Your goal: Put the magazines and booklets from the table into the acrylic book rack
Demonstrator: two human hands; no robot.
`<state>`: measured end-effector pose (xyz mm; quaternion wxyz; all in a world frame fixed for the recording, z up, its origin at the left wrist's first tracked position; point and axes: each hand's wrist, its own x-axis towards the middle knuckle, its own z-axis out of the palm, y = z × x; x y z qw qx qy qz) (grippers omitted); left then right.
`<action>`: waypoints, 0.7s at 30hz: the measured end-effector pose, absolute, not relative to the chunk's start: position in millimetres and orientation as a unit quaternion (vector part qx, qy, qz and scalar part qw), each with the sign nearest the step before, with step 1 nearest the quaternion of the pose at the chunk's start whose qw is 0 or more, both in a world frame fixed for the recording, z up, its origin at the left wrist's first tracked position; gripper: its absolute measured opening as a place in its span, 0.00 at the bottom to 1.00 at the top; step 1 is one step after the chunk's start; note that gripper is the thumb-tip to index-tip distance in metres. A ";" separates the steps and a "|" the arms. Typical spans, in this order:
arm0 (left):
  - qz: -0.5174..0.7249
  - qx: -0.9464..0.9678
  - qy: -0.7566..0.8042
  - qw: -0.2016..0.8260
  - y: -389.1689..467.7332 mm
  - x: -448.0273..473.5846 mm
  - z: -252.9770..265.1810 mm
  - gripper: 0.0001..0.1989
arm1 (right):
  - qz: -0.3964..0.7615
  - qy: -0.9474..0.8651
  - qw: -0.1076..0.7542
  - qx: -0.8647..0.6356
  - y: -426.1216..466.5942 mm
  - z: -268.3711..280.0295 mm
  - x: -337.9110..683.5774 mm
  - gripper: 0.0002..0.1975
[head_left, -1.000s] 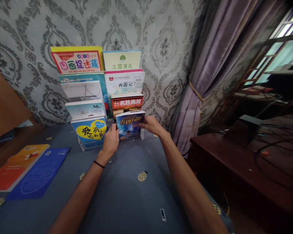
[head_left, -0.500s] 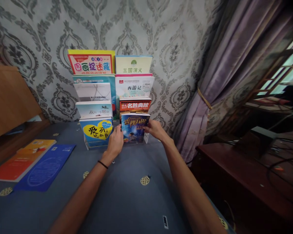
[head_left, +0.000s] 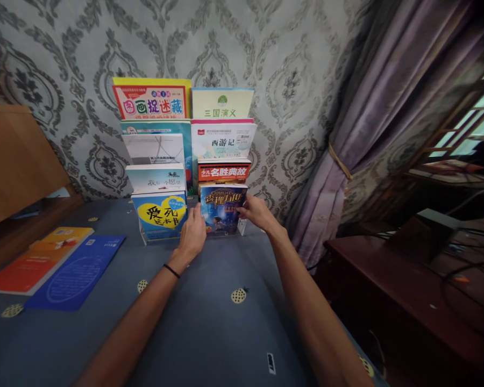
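Observation:
A dark blue book (head_left: 220, 223) with gold lettering stands upright at the front of the right column of a tiered book rack (head_left: 242, 226). Its right edge is pinched by my right hand (head_left: 258, 212), thumb on the cover. Against its left edge are the closed fingers of my left hand (head_left: 193, 232), their tips partly hidden. Just behind it rises a red-topped book (head_left: 225, 172). To the left, in the other column, sits a blue book with a yellow heart (head_left: 161, 212).
Higher in the rack are a white book (head_left: 223, 141), a pale green book (head_left: 221, 105) and a red-and-yellow book (head_left: 153, 102). An orange book (head_left: 44, 258) and a blue booklet (head_left: 78, 274) lie on the cloth-covered table (head_left: 210, 333). A purple curtain (head_left: 326, 199) hangs right.
The view has shifted slightly. Both hands stay at the sides of the dark blue book, which has hardly moved in the rack.

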<state>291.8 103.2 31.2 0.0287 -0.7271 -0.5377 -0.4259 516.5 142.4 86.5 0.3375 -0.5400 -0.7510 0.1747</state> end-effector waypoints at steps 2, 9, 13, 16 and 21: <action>-0.424 -0.725 -0.542 0.031 103.1 292.4 31.0 0.23 | 0.169 -0.753 0.338 -0.538 144.0 84.4 516.9 0.09; -0.406 -0.719 -0.564 0.024 100.7 294.0 32.6 0.23 | 0.182 -0.741 0.358 -0.538 151.4 74.7 518.0 0.10; -0.399 -0.721 -0.566 0.020 99.4 294.2 33.4 0.23 | 0.194 -0.739 0.355 -0.539 152.8 72.8 517.9 0.11; -0.394 -0.720 -0.571 0.018 99.3 294.8 32.9 0.24 | 0.204 -0.738 0.358 -0.534 152.3 72.3 517.7 0.11; -0.399 -0.718 -0.570 0.021 101.0 295.6 30.2 0.24 | 0.219 -0.732 0.361 -0.536 152.5 70.2 517.0 0.12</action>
